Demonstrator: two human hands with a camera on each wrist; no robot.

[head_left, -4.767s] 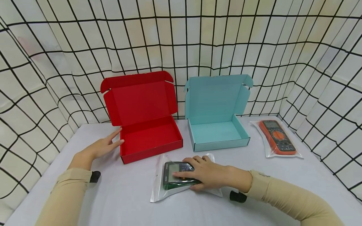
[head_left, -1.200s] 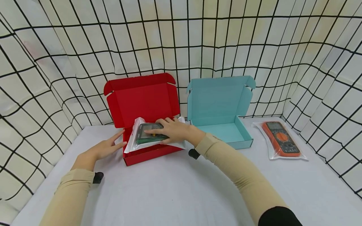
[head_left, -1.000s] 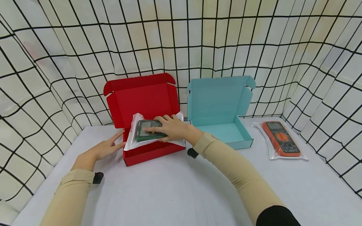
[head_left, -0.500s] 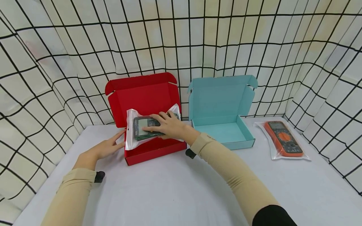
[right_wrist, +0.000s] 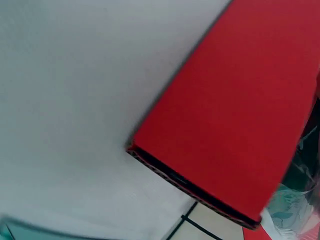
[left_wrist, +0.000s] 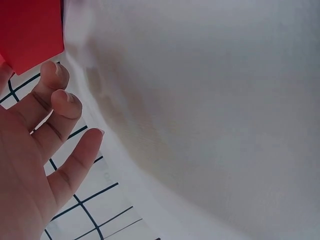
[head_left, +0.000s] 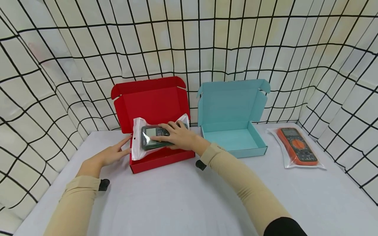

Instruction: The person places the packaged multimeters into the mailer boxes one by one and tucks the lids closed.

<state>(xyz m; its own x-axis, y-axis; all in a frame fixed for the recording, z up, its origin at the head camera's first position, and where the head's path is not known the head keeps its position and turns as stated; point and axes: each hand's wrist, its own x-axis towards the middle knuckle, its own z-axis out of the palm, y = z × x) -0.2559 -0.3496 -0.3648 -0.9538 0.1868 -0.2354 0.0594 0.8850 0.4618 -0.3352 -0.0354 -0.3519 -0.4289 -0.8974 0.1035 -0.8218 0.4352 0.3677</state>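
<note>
A dark green multimeter (head_left: 151,135) in a clear and white plastic bag (head_left: 137,144) is at the open red box (head_left: 163,159), tilted slightly, with its bag's left end over the box's left wall. My right hand (head_left: 180,136) grips the multimeter from above, covering its right half. In the right wrist view the front wall of the red box (right_wrist: 225,115) hides most of the grip, and bag plastic (right_wrist: 290,205) shows at the edge. My left hand (head_left: 107,155) has its fingers extended, fingertips against the box's left side; in the left wrist view the left hand (left_wrist: 40,130) holds nothing.
A light blue box (head_left: 233,136) stands with its lid up, right of the red one. Farther right lies an orange multimeter (head_left: 297,146) in a clear bag. A white cloth with a black grid (head_left: 224,49) hangs behind the white table (head_left: 177,203).
My right hand has carried the bagged dark green multimeter from the table in front up to the red box, and most recently down a little. The left hand stays at the box's side.
</note>
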